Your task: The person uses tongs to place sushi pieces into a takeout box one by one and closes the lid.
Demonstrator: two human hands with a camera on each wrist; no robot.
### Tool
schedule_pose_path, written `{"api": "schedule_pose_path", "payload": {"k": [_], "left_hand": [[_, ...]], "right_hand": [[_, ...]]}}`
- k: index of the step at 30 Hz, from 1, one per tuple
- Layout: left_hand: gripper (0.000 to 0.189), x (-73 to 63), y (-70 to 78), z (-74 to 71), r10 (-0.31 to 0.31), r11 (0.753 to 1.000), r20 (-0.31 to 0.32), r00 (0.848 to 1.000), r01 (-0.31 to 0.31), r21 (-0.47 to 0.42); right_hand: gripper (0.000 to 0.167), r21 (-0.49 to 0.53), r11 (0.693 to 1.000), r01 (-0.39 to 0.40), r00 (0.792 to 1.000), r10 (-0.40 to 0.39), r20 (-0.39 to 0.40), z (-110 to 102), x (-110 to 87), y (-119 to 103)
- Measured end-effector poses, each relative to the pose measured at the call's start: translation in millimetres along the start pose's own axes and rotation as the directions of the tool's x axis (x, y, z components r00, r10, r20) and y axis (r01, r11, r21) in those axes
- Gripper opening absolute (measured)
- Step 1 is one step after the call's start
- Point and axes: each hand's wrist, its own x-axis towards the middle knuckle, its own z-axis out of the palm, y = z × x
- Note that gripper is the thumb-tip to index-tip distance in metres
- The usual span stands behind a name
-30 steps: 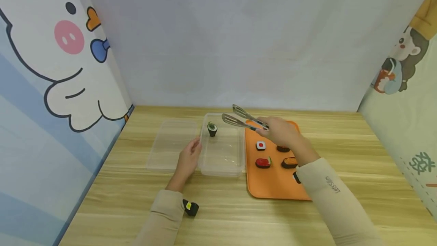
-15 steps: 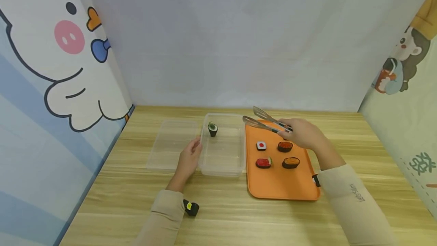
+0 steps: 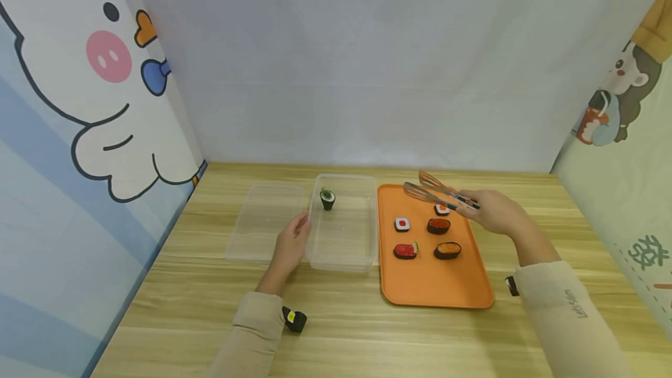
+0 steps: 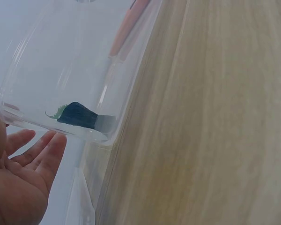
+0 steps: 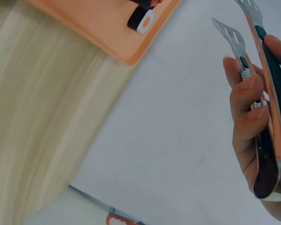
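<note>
My right hand (image 3: 496,213) grips metal food tongs (image 3: 433,191) by their dark handles, above the far right part of an orange tray (image 3: 436,287). The tongs' slotted ends stand apart with nothing between them. In the right wrist view, my fingers wrap round the tongs (image 5: 271,103). My left hand (image 3: 291,241) is at the left wall of a clear plastic container (image 3: 343,261), its relaxed fingers touching the side. A cone-shaped sushi hand roll (image 3: 328,199) with a green top stands inside, at the far left; the left wrist view shows this hand roll (image 4: 77,115) through the wall.
On the tray are a red-centred roll (image 3: 402,224), red roe sushi (image 3: 438,226), orange-topped sushi (image 3: 447,250), red-topped sushi (image 3: 405,251) and a partly covered roll (image 3: 442,209). A clear lid (image 3: 265,223) lies left of the container. A black-wrapped piece (image 3: 296,321) lies by the left sleeve.
My right hand has moved right with the tongs, from over the container to over the tray's far right, uncovering more sushi. The left hand stays at the container.
</note>
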Motion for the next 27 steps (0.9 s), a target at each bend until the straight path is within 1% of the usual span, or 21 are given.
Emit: {"api": "schedule_pose_path", "payload": {"k": [1, 2, 5, 8, 9, 16, 21, 27], "left_hand": [[0.041, 0.1, -0.7, 0.3, 0.005, 1.000, -0.002, 1.000, -0.005, 0.001], [0.041, -0.2, -0.8, 0.4, 0.020, 1.000, -0.008, 1.000, -0.020, 0.022], [0.042, -0.4, -2.5, 0.8, 0.035, 0.999, -0.012, 0.999, -0.035, 0.030], [0.042, -0.2, -1.6, 0.5, 0.026, 0.999, -0.009, 1.000, -0.025, 0.037], [0.042, 0.1, -1.7, 0.5, 0.011, 1.000, -0.004, 1.000, -0.010, 0.016], [0.040, -1.0, 0.8, -0.7, 0.014, 1.000, -0.007, 1.000, -0.014, 0.020], [0.041, -0.6, 1.8, -0.8, 0.001, 1.000, -0.003, 1.000, -0.001, 0.008], [0.042, -0.8, 0.9, -0.7, 0.003, 1.000, 0.004, 1.000, -0.004, 0.014]], "right_hand": [[0.058, 0.000, 1.000, -0.002, 1.000, 0.002, 0.001, 0.4, -1.1, 3.6], [0.058, -0.001, 1.000, -0.003, 1.000, 0.003, 0.000, 1.0, -2.2, 7.5], [0.058, -0.006, 1.000, -0.021, 1.000, 0.021, -0.003, 3.2, -4.8, 17.8], [0.057, -0.007, 0.999, -0.037, 0.999, 0.037, -0.008, 5.4, -7.5, 26.4], [0.057, -0.003, 0.999, -0.044, 0.999, 0.044, -0.003, 5.7, -8.9, 28.2], [0.060, 0.062, 0.993, -0.104, 0.992, 0.099, 0.078, 11.5, -14.3, 37.4], [0.060, 0.087, 0.990, -0.113, 0.991, 0.106, 0.080, 14.3, -15.4, 41.5], [0.060, 0.095, 0.987, -0.126, 0.989, 0.118, 0.085, 18.1, -18.2, 48.9]]}}
